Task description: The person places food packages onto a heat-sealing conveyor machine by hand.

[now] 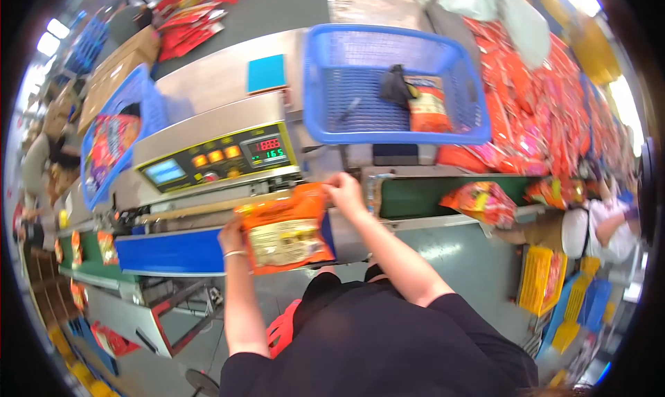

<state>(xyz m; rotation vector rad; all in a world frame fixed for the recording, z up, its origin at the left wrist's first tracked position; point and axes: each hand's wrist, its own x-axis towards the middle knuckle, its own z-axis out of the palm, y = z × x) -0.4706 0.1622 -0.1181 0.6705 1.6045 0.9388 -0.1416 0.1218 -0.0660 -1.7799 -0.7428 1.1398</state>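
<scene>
An orange snack bag (285,237) with a pale printed panel is held between my two hands, over the blue belt (173,253). My left hand (231,235) grips its left side, fingers partly hidden by the bag. At its upper right corner, my right hand (342,192) pinches the edge with closed fingers. Just behind the bag stands a metal machine with a control panel (220,159), lit buttons and red and green digits.
A blue basket (325,130) behind holds an orange packet (428,104) and a black item. On the green conveyor (409,195) at right lie filled bags (479,201). Many red-orange bags (512,85) are piled beyond. Another blue basket (154,106) stands left; a person (609,224) is at far right.
</scene>
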